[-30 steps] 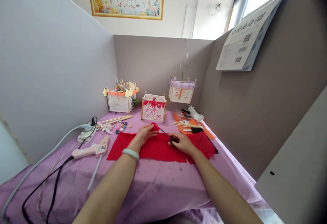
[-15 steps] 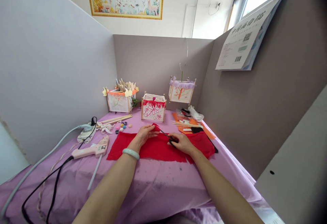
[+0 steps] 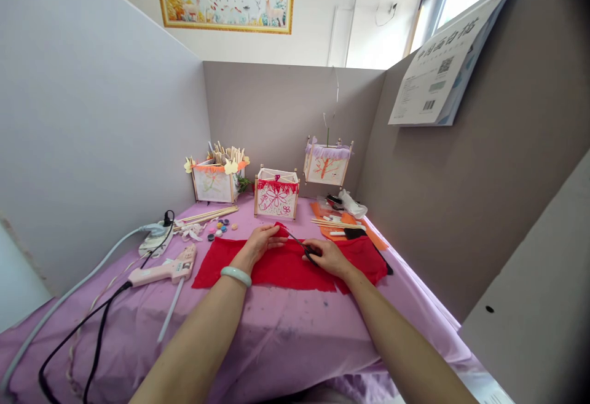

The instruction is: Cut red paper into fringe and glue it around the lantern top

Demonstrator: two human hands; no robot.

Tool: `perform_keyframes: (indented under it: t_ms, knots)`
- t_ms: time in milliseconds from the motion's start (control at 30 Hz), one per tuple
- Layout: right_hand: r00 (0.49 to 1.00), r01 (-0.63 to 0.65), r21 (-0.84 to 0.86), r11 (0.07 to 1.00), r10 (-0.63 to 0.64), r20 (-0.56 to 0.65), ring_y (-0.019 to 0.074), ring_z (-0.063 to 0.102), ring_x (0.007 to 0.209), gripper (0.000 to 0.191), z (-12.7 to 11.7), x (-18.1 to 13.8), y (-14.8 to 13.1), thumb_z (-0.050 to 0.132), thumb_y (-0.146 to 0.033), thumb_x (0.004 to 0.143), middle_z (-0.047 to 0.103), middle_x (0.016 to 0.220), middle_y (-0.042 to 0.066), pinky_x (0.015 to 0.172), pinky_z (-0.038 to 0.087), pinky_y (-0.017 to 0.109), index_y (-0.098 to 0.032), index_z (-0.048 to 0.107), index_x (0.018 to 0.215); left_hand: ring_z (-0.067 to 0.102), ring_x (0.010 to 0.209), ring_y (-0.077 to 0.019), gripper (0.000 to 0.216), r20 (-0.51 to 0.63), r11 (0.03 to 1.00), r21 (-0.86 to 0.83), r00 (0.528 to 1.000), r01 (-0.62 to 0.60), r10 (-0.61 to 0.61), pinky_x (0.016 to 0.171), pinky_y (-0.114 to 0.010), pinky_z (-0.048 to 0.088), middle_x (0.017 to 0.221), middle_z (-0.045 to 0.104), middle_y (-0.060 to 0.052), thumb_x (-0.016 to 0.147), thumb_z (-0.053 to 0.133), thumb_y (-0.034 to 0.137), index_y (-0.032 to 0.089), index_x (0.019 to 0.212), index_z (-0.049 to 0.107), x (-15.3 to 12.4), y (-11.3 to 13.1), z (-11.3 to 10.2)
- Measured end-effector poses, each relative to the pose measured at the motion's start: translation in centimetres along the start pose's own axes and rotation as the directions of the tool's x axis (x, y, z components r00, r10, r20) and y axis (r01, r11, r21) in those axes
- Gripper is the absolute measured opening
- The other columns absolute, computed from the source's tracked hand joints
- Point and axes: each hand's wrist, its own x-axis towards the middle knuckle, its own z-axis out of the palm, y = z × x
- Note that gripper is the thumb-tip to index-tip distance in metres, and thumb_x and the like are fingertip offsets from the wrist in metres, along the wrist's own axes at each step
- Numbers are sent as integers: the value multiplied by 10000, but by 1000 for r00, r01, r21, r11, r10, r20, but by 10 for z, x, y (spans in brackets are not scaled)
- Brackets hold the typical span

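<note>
A red cloth (image 3: 276,269) lies spread on the purple-covered table (image 3: 286,342). My left hand (image 3: 259,243), with a pale green bangle on its wrist, pinches a raised fold of the cloth at the far edge. My right hand (image 3: 328,258) grips black scissors (image 3: 300,245) whose blades point at that raised fold.
A pink glue gun (image 3: 161,270) with a black cord lies at the left, beside a power strip (image 3: 154,238). Three small paper lanterns (image 3: 276,194) stand at the back. Wooden sticks (image 3: 209,214), buttons (image 3: 221,227) and orange sheets (image 3: 343,227) lie behind the cloth. Partition walls close in three sides.
The scissor blades have moved a little further along the raised fold of red cloth. Both hands stay almost where they were.
</note>
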Motion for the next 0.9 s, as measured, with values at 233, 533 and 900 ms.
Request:
perform_keyframes:
  t_ms: [233,533,900]
  knots:
    - [1000,-9,9,1000,9,0,97,433,562,291,0,0,1,596,-354,760,550,654,-13,524,320,199,-186,632,995,678,694,-234,94,0,1000,-1,1000,-2,2,629,-318,535,749,676,-98,755,625,169,112,788,558,1,0,0]
    - [1000,-11,16,1000,11,4,97,431,552,294,0,0,-1,601,-370,754,537,635,-16,516,316,198,-183,634,979,678,716,-235,111,22,1000,7,1000,-7,7,629,-311,536,789,681,-110,751,631,183,110,807,569,2,-2,-3]
    - [1000,-6,-3,1000,6,13,99,434,550,325,-2,0,-6,606,-395,747,545,640,-12,522,327,204,-187,632,996,677,696,-222,103,23,1000,21,1000,10,-10,644,-311,540,798,682,-118,755,627,177,96,804,590,1,-1,-1]
